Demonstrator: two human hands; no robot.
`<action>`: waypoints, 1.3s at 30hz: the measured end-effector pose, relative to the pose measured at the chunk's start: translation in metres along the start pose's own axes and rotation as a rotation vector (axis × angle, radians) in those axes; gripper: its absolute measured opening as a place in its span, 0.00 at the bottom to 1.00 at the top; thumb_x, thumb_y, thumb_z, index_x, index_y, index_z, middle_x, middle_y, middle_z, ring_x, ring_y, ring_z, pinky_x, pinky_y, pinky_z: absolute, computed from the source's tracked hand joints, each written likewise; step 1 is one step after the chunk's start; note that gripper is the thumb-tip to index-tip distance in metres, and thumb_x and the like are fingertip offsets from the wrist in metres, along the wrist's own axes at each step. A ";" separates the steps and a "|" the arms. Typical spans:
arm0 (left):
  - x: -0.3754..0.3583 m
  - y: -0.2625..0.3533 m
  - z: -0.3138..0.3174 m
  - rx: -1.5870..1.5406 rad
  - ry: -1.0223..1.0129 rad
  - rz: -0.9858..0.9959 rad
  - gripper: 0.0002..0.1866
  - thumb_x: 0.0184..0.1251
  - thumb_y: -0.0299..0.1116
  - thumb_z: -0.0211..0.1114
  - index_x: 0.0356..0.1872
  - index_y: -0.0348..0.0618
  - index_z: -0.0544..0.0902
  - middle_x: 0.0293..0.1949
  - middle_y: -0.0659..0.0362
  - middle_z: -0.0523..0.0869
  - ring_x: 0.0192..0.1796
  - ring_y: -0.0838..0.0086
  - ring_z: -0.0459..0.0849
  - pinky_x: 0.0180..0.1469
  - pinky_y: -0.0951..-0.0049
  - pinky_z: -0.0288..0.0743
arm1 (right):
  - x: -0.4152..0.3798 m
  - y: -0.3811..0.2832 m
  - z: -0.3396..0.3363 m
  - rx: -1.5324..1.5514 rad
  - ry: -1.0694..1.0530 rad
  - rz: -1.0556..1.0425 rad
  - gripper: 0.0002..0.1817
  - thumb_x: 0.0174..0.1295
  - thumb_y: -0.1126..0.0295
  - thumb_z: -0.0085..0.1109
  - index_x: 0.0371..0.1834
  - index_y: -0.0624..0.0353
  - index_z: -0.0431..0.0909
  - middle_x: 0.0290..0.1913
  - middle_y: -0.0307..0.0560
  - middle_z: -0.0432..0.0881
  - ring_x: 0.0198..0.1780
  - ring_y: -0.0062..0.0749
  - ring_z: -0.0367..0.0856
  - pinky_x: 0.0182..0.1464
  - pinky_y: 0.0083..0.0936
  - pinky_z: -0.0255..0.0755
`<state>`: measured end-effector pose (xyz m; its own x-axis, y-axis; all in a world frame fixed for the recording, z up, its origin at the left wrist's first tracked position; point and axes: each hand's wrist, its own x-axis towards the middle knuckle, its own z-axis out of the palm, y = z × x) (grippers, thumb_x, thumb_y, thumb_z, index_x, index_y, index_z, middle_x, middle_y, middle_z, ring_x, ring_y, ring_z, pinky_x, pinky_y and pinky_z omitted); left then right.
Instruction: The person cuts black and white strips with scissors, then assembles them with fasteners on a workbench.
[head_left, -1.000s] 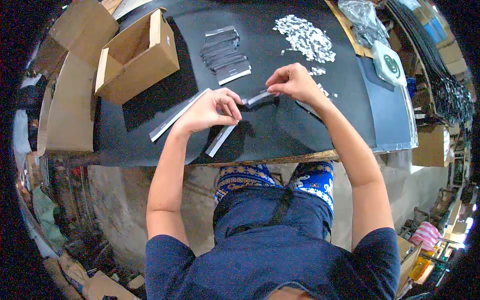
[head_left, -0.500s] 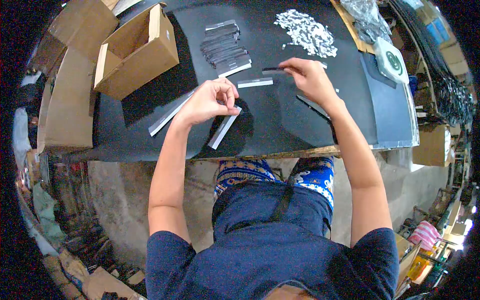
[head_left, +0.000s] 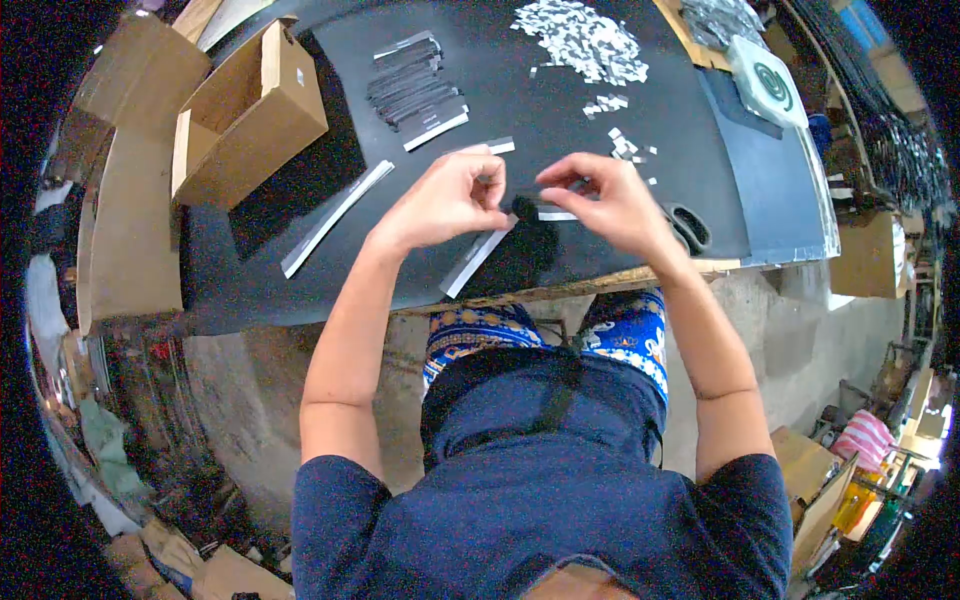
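Observation:
My left hand [head_left: 448,205] is curled, its thumb and fingertips at the upper end of a black-and-white strip [head_left: 478,263] that slants toward the table's front edge. My right hand [head_left: 605,205] hovers just to the right, thumb and forefinger apart with nothing visible between them. Below its thumb is another short strip [head_left: 556,214], partly hidden by the hand. Beyond my left hand lies a further strip [head_left: 500,146], partly covered. Scissors [head_left: 690,230] with dark handles show beside my right wrist, their blades hidden.
A pile of dark strips [head_left: 415,90] lies farther back. Small white pieces [head_left: 585,42] are heaped at the back right. An open cardboard box [head_left: 255,120] stands left, near a long pale-edged strip [head_left: 338,218]. A clear-wrapped white package [head_left: 768,82] sits on the right.
My right hand has come down and toward my left hand; its fingers have parted from the dark strip they pinched. The scissors' handles are now uncovered. The whole view has shifted slightly.

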<state>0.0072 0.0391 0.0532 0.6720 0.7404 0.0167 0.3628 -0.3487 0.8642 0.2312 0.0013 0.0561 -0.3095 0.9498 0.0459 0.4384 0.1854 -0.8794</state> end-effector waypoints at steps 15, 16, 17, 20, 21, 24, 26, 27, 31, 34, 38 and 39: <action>-0.010 0.007 0.004 -0.195 0.102 -0.079 0.19 0.48 0.18 0.68 0.41 0.40 0.73 0.42 0.59 0.77 0.36 0.78 0.83 0.36 0.78 0.78 | 0.016 0.015 0.033 0.097 0.054 -0.098 0.12 0.51 0.76 0.62 0.40 0.62 0.83 0.31 0.51 0.84 0.34 0.30 0.83 0.40 0.26 0.74; -0.016 0.008 0.004 -0.174 0.158 -0.123 0.20 0.49 0.19 0.69 0.45 0.40 0.75 0.42 0.59 0.80 0.37 0.78 0.83 0.37 0.77 0.78 | 0.017 0.017 0.033 0.073 0.100 -0.113 0.12 0.51 0.76 0.62 0.39 0.62 0.85 0.31 0.51 0.84 0.34 0.31 0.83 0.40 0.26 0.74; -0.022 0.008 0.005 -0.152 0.215 -0.167 0.21 0.50 0.20 0.69 0.48 0.40 0.77 0.42 0.58 0.82 0.38 0.78 0.83 0.39 0.77 0.78 | 0.017 0.016 0.032 0.050 0.097 -0.057 0.10 0.52 0.76 0.63 0.38 0.59 0.86 0.32 0.49 0.85 0.35 0.31 0.83 0.41 0.25 0.74; -0.040 -0.007 0.009 0.080 0.310 -0.146 0.23 0.50 0.23 0.71 0.52 0.43 0.81 0.36 0.59 0.85 0.38 0.77 0.84 0.41 0.74 0.77 | 0.018 0.024 0.033 0.138 0.174 -0.065 0.10 0.53 0.76 0.62 0.38 0.57 0.86 0.33 0.48 0.85 0.37 0.32 0.83 0.42 0.25 0.73; -0.043 -0.012 0.015 0.108 0.429 -0.170 0.18 0.51 0.26 0.71 0.46 0.43 0.85 0.31 0.58 0.86 0.37 0.75 0.84 0.42 0.74 0.75 | 0.019 0.027 0.034 0.098 0.191 -0.086 0.09 0.57 0.79 0.60 0.40 0.60 0.85 0.33 0.39 0.84 0.36 0.18 0.77 0.41 0.18 0.70; -0.053 -0.020 0.022 0.144 0.573 -0.183 0.13 0.51 0.26 0.71 0.40 0.42 0.87 0.33 0.57 0.86 0.36 0.73 0.83 0.42 0.75 0.75 | 0.021 0.029 0.035 0.083 0.200 -0.078 0.09 0.57 0.79 0.60 0.39 0.60 0.85 0.33 0.41 0.84 0.37 0.22 0.77 0.41 0.20 0.71; -0.054 -0.021 0.026 0.189 0.639 -0.130 0.10 0.51 0.25 0.70 0.37 0.41 0.88 0.33 0.56 0.86 0.35 0.71 0.83 0.41 0.75 0.74 | 0.021 0.027 0.035 -0.039 0.203 -0.134 0.08 0.56 0.79 0.60 0.38 0.59 0.85 0.33 0.42 0.84 0.38 0.25 0.78 0.41 0.22 0.71; -0.055 -0.026 0.029 0.266 0.675 -0.089 0.10 0.51 0.25 0.70 0.37 0.41 0.88 0.32 0.55 0.86 0.35 0.70 0.83 0.42 0.74 0.74 | 0.021 0.027 0.035 -0.160 0.209 -0.189 0.08 0.55 0.78 0.61 0.37 0.59 0.85 0.33 0.44 0.84 0.39 0.29 0.78 0.41 0.24 0.72; -0.056 -0.033 0.036 0.353 0.758 -0.019 0.11 0.51 0.23 0.70 0.37 0.40 0.88 0.32 0.54 0.86 0.35 0.68 0.82 0.41 0.73 0.74 | 0.022 0.032 0.036 -0.253 0.207 -0.211 0.07 0.52 0.76 0.62 0.35 0.57 0.85 0.33 0.46 0.83 0.41 0.35 0.78 0.42 0.28 0.73; -0.057 -0.035 0.038 0.328 0.775 -0.006 0.11 0.51 0.22 0.70 0.38 0.40 0.88 0.32 0.55 0.86 0.35 0.69 0.83 0.40 0.74 0.74 | 0.022 0.032 0.036 -0.296 0.222 -0.252 0.08 0.52 0.75 0.62 0.35 0.57 0.85 0.33 0.45 0.83 0.42 0.36 0.77 0.43 0.29 0.73; -0.059 -0.034 0.040 0.249 0.797 -0.043 0.10 0.52 0.22 0.69 0.38 0.40 0.88 0.32 0.55 0.86 0.34 0.72 0.83 0.39 0.75 0.75 | 0.022 0.032 0.034 -0.296 0.211 -0.239 0.08 0.52 0.75 0.62 0.35 0.57 0.85 0.35 0.45 0.84 0.44 0.37 0.78 0.44 0.30 0.73; -0.058 -0.037 0.040 0.248 0.816 -0.002 0.10 0.51 0.22 0.70 0.37 0.41 0.88 0.30 0.56 0.84 0.32 0.72 0.82 0.35 0.75 0.73 | 0.022 0.033 0.034 -0.298 0.196 -0.230 0.08 0.52 0.75 0.62 0.36 0.57 0.85 0.35 0.45 0.84 0.45 0.37 0.78 0.44 0.31 0.73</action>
<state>-0.0191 -0.0141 0.0001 0.0303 0.8903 0.4545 0.5587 -0.3921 0.7308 0.2103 0.0196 0.0124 -0.2740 0.8997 0.3397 0.6100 0.4357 -0.6619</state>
